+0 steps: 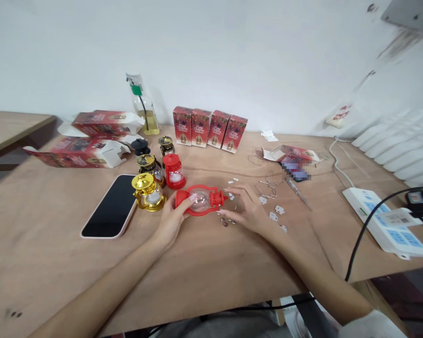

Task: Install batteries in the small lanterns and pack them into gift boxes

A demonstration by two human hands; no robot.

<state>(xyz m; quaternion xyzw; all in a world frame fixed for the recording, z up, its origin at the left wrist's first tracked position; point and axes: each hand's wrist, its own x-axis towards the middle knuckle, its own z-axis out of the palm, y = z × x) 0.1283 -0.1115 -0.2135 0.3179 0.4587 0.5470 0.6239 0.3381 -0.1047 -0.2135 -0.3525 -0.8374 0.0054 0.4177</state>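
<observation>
Head view looks down on a wooden bench where the left hand grasps a small red toy lantern, laid on its side with the base toward the left and the cap toward the right. Tipped like that, its cap end faces the right hand, whose fingertips touch that end as if working on a fitting there; this hand clasps nothing that I can make out. Small white tabs and thin wire handles lie scattered just right of the hands, within easy reach. Left of the held lantern stands a cluster of finished ones, a gold lantern nearest, kept upright and out of the way. A smartphone lies face up further left. Four red boxes stand in a row at the far side, and a white power strip sits near the right edge.
</observation>
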